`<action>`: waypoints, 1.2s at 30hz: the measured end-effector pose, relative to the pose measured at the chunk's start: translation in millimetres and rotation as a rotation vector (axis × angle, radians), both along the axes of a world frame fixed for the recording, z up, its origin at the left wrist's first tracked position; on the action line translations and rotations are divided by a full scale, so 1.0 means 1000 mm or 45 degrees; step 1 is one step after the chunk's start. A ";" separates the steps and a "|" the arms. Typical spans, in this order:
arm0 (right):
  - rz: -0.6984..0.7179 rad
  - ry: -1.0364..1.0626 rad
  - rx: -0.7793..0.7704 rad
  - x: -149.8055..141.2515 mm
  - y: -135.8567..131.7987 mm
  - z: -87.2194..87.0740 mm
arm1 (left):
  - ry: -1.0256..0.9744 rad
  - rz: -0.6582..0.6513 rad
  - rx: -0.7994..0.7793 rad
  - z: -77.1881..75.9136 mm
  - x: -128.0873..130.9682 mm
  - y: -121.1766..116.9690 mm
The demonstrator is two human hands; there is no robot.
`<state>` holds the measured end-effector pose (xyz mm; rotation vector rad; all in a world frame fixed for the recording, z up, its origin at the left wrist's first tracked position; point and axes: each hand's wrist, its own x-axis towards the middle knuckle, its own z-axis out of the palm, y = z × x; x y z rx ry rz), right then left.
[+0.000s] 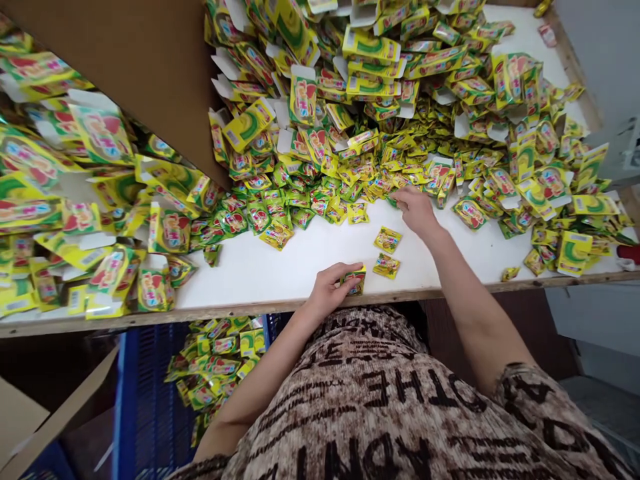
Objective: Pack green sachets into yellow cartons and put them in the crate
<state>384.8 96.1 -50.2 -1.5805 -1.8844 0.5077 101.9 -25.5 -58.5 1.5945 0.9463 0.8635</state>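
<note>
My left hand [330,287] is closed around a small green and yellow carton [357,281] at the table's front edge. The fingers cover much of this carton. Farther forward, my right hand [414,208] reaches to the near edge of the sachet pile, fingertips pinched at a small green sachet [393,201] that is mostly hidden. Between the hands, two yellow sachets [388,239] lie apart on the white tabletop [310,257], the nearer one just right of the carton. Another yellow sachet [357,213] lies by the pile, left of my right hand.
Printed cartons [373,47], many with open flaps, are heaped behind the loose sachets [320,200]. More cartons [105,133] lie at left beside a brown cardboard panel [125,60]. Below the wooden edge [280,307], a blue crate [150,400] holds packets [220,363].
</note>
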 end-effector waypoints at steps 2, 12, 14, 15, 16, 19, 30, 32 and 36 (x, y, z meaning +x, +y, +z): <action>0.091 -0.141 -0.115 0.016 0.031 -0.006 | -0.022 -0.005 0.083 0.000 0.001 0.000; -0.016 -0.419 -0.448 0.034 0.005 0.012 | -0.073 -0.040 0.239 -0.006 0.006 0.007; 0.120 -0.293 -0.550 0.030 -0.003 0.026 | -0.035 -0.052 0.156 -0.006 0.007 0.008; 0.244 -0.269 -0.615 0.025 -0.005 0.032 | -0.023 -0.024 0.082 -0.005 0.006 0.008; 0.384 -0.287 -0.681 0.019 -0.005 0.038 | -0.023 0.028 -0.010 -0.002 0.002 0.008; 0.709 -0.513 -0.804 -0.003 -0.005 0.046 | -0.034 0.176 -0.358 0.019 -0.033 0.005; 0.673 -0.576 -0.548 -0.002 -0.025 0.033 | 1.202 0.299 -0.971 0.009 -0.267 -0.100; 0.548 -0.459 -0.552 0.007 -0.041 0.025 | 1.492 0.398 -1.032 0.012 -0.277 -0.096; 0.129 -0.406 -0.155 0.019 -0.084 0.007 | 1.285 0.323 -0.647 0.072 -0.227 -0.034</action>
